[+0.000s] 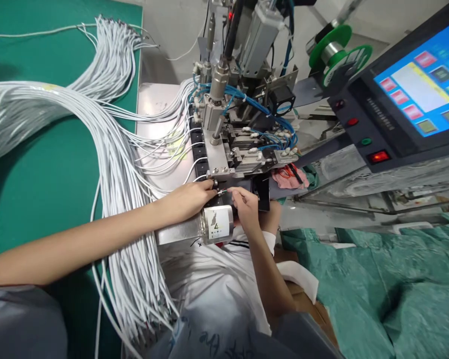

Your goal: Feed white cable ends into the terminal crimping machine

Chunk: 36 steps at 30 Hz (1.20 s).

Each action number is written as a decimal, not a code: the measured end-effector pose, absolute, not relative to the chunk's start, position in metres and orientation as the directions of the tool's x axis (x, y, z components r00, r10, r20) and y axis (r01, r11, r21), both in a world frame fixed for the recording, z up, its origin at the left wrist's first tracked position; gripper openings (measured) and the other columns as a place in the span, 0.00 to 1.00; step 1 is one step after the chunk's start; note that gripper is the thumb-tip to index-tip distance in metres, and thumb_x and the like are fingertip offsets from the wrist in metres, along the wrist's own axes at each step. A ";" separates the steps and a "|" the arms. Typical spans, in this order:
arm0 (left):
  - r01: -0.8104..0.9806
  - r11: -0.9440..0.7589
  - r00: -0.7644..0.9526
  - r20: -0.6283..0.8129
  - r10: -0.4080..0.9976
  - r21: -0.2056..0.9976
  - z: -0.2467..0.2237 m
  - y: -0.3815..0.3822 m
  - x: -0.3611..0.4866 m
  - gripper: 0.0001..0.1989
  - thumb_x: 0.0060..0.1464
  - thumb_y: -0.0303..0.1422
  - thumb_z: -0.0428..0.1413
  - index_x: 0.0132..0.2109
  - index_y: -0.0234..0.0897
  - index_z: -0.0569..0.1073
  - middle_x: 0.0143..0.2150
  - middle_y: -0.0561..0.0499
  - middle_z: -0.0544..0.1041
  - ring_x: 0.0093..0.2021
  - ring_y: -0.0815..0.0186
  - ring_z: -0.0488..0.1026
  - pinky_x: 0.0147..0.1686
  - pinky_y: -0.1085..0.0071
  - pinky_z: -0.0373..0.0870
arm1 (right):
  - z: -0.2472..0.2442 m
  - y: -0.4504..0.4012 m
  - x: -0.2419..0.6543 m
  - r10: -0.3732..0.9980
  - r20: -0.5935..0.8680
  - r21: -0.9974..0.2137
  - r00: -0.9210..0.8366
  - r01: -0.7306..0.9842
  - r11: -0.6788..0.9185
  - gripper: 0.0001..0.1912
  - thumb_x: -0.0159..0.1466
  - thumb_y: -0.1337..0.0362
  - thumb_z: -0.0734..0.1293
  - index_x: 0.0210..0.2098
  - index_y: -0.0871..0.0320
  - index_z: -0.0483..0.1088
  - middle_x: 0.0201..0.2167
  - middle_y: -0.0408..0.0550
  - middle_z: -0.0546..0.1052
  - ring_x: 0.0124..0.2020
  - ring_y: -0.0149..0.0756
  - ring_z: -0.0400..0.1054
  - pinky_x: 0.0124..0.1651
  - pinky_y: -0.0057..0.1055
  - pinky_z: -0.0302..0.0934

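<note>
My left hand [197, 198] reaches in from the left to the front of the bench machine [217, 144], fingers closed on the end of a white cable. My right hand [247, 202] faces it from the right, thumb and forefinger pinched at a thin wire tip [225, 191] between the hands. The exact shape of that tip is too small to make out. Just below the hands sits a clear container with a white label [217, 222]. Several white cables [196, 164] run into the machine's row of black blocks above my left hand.
A thick bundle of white cables [115, 199] drapes over the green table mat [33, 209]. At the right stand a control panel with a lit screen [422, 85] and a green wire spool [331, 52]. Green sacks [377, 279] lie at the lower right.
</note>
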<state>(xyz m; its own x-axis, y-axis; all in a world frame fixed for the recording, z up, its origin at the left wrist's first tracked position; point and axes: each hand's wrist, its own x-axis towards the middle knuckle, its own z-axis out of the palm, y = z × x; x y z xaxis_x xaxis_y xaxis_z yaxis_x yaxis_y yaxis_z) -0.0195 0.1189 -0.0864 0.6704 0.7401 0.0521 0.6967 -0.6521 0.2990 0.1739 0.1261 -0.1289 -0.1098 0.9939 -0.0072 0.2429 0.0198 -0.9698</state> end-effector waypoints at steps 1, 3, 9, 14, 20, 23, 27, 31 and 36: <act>0.700 -0.652 0.672 0.041 0.740 0.290 -0.086 0.119 -0.019 0.13 0.55 0.22 0.45 0.43 0.30 0.71 0.37 0.46 0.68 0.28 0.69 0.69 0.28 0.73 0.68 | -0.132 0.128 0.174 0.992 -0.041 -0.973 -0.115 0.229 -0.013 0.13 0.60 0.59 0.60 0.31 0.60 0.73 0.23 0.43 0.68 0.25 0.30 0.61 0.28 0.27 0.55; 0.705 -0.651 0.671 0.031 0.740 0.280 -0.086 0.119 -0.019 0.13 0.55 0.21 0.45 0.44 0.30 0.71 0.37 0.45 0.68 0.28 0.68 0.69 0.29 0.73 0.69 | -0.137 0.132 0.173 0.988 -0.078 -0.976 -0.132 0.211 -0.049 0.12 0.58 0.58 0.62 0.30 0.60 0.72 0.21 0.42 0.67 0.23 0.28 0.59 0.26 0.26 0.54; 0.695 -0.664 0.680 0.047 0.731 0.277 -0.088 0.118 -0.018 0.17 0.55 0.21 0.45 0.50 0.30 0.69 0.39 0.45 0.68 0.31 0.67 0.71 0.32 0.71 0.71 | -0.139 0.135 0.166 0.983 -0.084 -0.977 -0.165 0.208 -0.049 0.11 0.58 0.58 0.62 0.26 0.59 0.67 0.18 0.39 0.64 0.21 0.28 0.58 0.25 0.25 0.53; 0.700 -0.684 0.686 0.076 0.724 0.205 -0.090 0.118 -0.018 0.21 0.55 0.20 0.44 0.56 0.31 0.66 0.38 0.46 0.67 0.32 0.66 0.71 0.30 0.71 0.70 | -0.139 0.135 0.167 0.981 -0.081 -0.978 -0.174 0.205 -0.045 0.11 0.59 0.59 0.62 0.25 0.59 0.66 0.18 0.38 0.64 0.20 0.27 0.57 0.25 0.25 0.52; 0.709 -0.694 0.694 0.055 0.718 0.123 -0.087 0.117 -0.017 0.20 0.56 0.20 0.43 0.55 0.31 0.67 0.37 0.46 0.66 0.32 0.65 0.71 0.28 0.71 0.68 | -0.137 0.138 0.168 0.966 -0.167 -0.979 -0.196 0.147 -0.140 0.09 0.55 0.59 0.65 0.26 0.60 0.67 0.21 0.42 0.70 0.21 0.28 0.63 0.26 0.26 0.59; 0.709 -0.699 0.699 0.043 0.714 0.090 -0.087 0.118 -0.016 0.20 0.56 0.20 0.43 0.55 0.30 0.67 0.37 0.45 0.66 0.32 0.64 0.71 0.28 0.70 0.69 | -0.137 0.140 0.168 0.966 -0.169 -0.979 -0.196 0.144 -0.142 0.10 0.54 0.59 0.65 0.26 0.60 0.68 0.20 0.43 0.71 0.21 0.28 0.64 0.26 0.26 0.60; 0.707 -0.703 0.702 0.044 0.711 0.082 -0.086 0.117 -0.016 0.20 0.56 0.20 0.44 0.55 0.30 0.66 0.39 0.44 0.66 0.33 0.64 0.71 0.28 0.70 0.69 | -0.138 0.140 0.170 0.964 -0.158 -0.981 -0.215 0.146 -0.128 0.09 0.55 0.59 0.65 0.26 0.60 0.68 0.21 0.43 0.71 0.21 0.28 0.64 0.27 0.26 0.61; 0.718 -0.693 0.693 0.025 0.720 0.068 -0.086 0.117 -0.016 0.20 0.56 0.20 0.44 0.56 0.30 0.66 0.39 0.44 0.66 0.33 0.64 0.71 0.28 0.70 0.69 | -0.141 0.141 0.171 0.962 -0.149 -0.983 -0.227 0.141 -0.119 0.09 0.55 0.59 0.65 0.27 0.60 0.69 0.20 0.43 0.71 0.21 0.28 0.64 0.26 0.26 0.60; 0.723 -0.689 0.690 -0.012 0.723 0.046 -0.087 0.117 -0.015 0.21 0.57 0.21 0.44 0.57 0.30 0.65 0.40 0.43 0.67 0.35 0.62 0.72 0.28 0.69 0.69 | -0.144 0.141 0.167 0.965 -0.144 -0.987 -0.217 0.105 -0.124 0.08 0.55 0.61 0.65 0.24 0.59 0.66 0.17 0.39 0.67 0.19 0.25 0.60 0.24 0.24 0.54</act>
<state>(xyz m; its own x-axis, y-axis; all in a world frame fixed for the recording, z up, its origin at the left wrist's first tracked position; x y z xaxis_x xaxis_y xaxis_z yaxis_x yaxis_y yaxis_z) -0.0147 0.1169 -0.0865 0.6904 0.7233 -0.0122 0.7230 -0.6893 0.0463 0.1671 0.1412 -0.1438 -0.2169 0.9655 -0.1441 0.1052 -0.1236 -0.9867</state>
